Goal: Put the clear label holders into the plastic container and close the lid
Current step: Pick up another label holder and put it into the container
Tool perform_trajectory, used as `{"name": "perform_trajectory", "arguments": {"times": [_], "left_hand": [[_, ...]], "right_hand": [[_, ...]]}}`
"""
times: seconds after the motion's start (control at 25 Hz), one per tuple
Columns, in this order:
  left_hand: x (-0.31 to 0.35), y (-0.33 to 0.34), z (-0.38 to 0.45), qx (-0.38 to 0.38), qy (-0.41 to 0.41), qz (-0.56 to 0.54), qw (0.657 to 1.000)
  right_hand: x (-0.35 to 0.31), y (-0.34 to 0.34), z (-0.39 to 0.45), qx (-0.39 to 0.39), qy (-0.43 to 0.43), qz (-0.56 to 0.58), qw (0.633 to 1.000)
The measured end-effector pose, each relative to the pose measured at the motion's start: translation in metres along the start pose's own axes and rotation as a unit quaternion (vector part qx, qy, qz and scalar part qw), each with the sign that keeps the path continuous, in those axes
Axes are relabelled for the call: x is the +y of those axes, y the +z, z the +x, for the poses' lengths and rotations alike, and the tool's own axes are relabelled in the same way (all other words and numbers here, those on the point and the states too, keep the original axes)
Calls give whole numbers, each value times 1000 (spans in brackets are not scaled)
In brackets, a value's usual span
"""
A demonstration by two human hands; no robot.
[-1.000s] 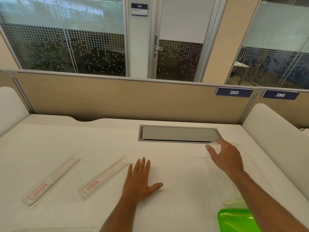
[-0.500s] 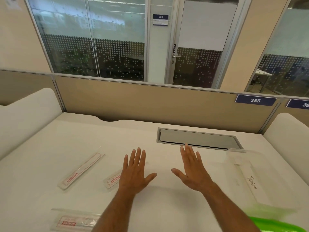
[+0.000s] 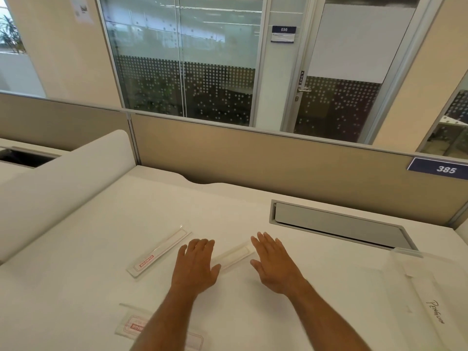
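Three clear label holders with red print lie on the white desk. One label holder (image 3: 160, 250) lies free at the left. A second label holder (image 3: 234, 257) shows between my hands, its near end under my left hand (image 3: 196, 266). A third label holder (image 3: 135, 324) lies near the front edge, partly hidden by my left forearm. My right hand (image 3: 274, 264) hovers flat, fingers spread, just right of the middle holder. Both hands are empty. The clear plastic container (image 3: 420, 295), with handwriting on it, stands at the right, lid off.
A grey cable hatch (image 3: 339, 225) is set into the desk behind my hands. A beige partition (image 3: 253, 153) with a "385" tag closes the back. White curved side dividers (image 3: 63, 181) border the desk on the left.
My right hand left the container and came to the middle beside my left hand. Both hands moved forward over the middle holder. The view swung left, so the green lid dropped out of sight.
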State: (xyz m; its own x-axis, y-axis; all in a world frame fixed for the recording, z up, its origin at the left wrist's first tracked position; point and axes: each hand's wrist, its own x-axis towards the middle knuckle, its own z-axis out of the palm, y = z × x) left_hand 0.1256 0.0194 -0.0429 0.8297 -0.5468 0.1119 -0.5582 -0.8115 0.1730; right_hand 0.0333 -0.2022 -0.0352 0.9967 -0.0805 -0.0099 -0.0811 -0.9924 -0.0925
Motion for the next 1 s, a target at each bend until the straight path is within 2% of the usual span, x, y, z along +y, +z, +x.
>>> {"name": "perform_trajectory", "arguments": {"times": [0.08,0.24,0.48,0.68,0.84,1.0], "left_hand": [[-5,-2,2,16,-8,-34,999],[-11,-4,5,-4,-43,-118,992],[-14,-1,9,-38,-36,-187,981],[-6,-1,11,-24,-43,-226,973],[10,-8,14,-13,-71,-330,941],[23,-18,17,-44,-97,-406,908]], "right_hand": [[-9,3,15,-1,-25,3,1000],[-20,8,41,5,-66,5,998],[-22,6,55,-8,-70,22,997],[-17,-2,41,-8,-55,56,997],[-3,-10,14,4,-65,108,992],[16,-16,-10,10,-106,82,991]]}}
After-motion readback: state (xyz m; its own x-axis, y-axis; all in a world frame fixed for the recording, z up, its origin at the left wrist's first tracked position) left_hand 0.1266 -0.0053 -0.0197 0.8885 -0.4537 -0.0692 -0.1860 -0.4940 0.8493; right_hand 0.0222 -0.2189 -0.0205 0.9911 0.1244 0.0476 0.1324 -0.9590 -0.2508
